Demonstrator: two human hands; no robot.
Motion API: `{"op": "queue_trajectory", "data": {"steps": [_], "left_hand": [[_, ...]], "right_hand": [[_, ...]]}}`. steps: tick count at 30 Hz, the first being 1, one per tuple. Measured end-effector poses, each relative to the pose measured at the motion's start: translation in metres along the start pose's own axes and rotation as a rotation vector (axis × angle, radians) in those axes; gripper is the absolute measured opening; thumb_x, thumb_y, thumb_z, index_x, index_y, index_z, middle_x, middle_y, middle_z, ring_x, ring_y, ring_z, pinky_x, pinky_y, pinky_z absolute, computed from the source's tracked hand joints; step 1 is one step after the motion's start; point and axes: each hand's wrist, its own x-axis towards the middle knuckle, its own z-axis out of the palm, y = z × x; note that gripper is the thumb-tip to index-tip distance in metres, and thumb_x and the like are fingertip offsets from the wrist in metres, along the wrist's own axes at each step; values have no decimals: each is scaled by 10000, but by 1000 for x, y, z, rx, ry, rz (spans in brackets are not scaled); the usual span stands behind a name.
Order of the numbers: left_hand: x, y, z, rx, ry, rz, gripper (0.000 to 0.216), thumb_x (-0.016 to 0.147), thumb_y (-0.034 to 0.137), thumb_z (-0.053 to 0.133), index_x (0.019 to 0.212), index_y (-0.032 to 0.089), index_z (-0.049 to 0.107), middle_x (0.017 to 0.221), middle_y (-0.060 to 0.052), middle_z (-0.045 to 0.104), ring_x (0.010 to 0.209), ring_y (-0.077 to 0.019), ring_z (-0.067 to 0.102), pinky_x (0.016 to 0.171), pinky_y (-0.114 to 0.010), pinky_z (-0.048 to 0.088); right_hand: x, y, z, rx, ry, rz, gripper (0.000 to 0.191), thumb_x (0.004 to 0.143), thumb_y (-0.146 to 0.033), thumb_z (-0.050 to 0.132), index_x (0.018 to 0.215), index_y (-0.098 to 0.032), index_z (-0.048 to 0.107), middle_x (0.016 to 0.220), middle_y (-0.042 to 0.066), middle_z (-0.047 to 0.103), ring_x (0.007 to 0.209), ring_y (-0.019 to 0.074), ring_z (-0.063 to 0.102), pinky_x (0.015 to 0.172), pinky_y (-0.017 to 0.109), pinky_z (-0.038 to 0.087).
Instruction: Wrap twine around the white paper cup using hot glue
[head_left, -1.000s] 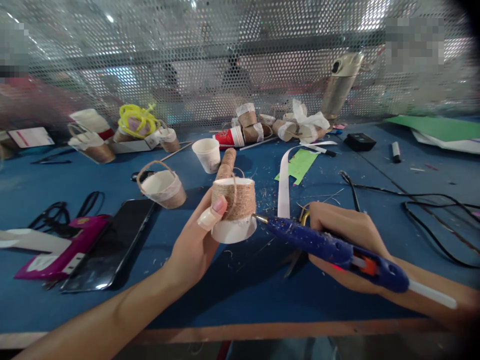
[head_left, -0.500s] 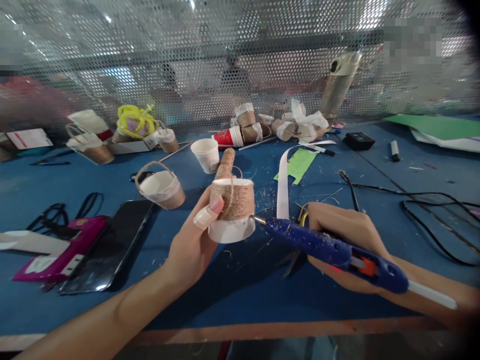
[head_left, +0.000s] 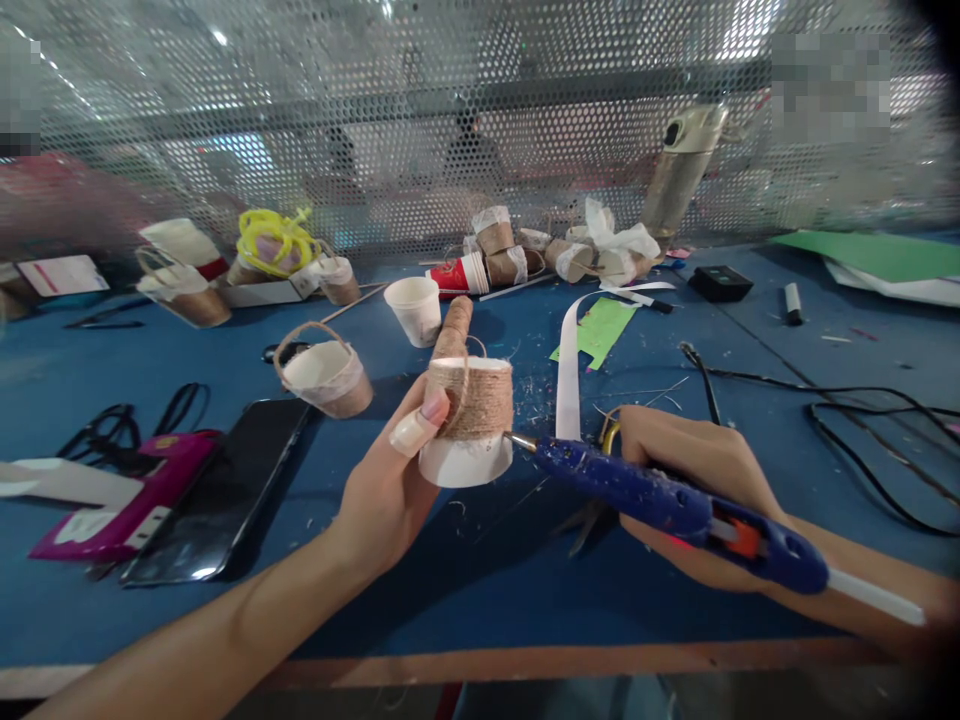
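Observation:
My left hand (head_left: 386, 480) grips a white paper cup wrapped in brown twine (head_left: 469, 420), held upside down over the blue table (head_left: 480, 590), thumb pressed on the twine. My right hand (head_left: 697, 480) is closed round a blue hot glue gun (head_left: 667, 505). Its metal nozzle touches the cup's right side at the lower edge of the twine. A white glue stick pokes out of the gun's back end. Behind the cup lies a spool of brown twine (head_left: 452, 328).
A twine-wrapped cup with a handle (head_left: 324, 372), a plain white cup (head_left: 413, 308), a black phone (head_left: 217, 490), a magenta tool (head_left: 127, 505) and black scissors (head_left: 120, 425) lie left. Wrapped cups, green paper (head_left: 596, 330), a white strip, cables (head_left: 825, 400) and a bottle (head_left: 679, 170) sit behind. A perforated screen closes the back.
Hardly anything has moved. The cup and the glue gun shifted slightly, and the nozzle stays against the cup's right side.

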Motion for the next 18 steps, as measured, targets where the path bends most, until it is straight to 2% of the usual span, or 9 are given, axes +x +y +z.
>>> {"op": "queue_trajectory", "data": {"steps": [7,13,18], "left_hand": [[1,0,2,-34,-19,-43,482,927,428,695,1373,246,674,1201,-57,775,1094,-252,712,948,-353,553],[1,5,4,-68,14,-59,340,877,446,731,1107,202,791,1109,-83,804,1001,-271,748,864,-382,601],[0,6,4,-52,-11,-32,317,909,457,686,1069,207,800,1140,-102,801,1008,-276,752,846,-387,605]], "right_hand": [[-1,-1,-1,-32,-17,-38,304,786,-132,661,785,-250,381,707,-50,427,604,124,371,571,285,286],[1,-1,-2,-20,0,-12,284,760,-99,630,770,-244,386,703,-48,437,590,116,357,563,277,300],[1,-2,0,-2,16,13,277,783,-115,634,755,-236,387,695,-49,441,592,110,348,556,269,296]]}}
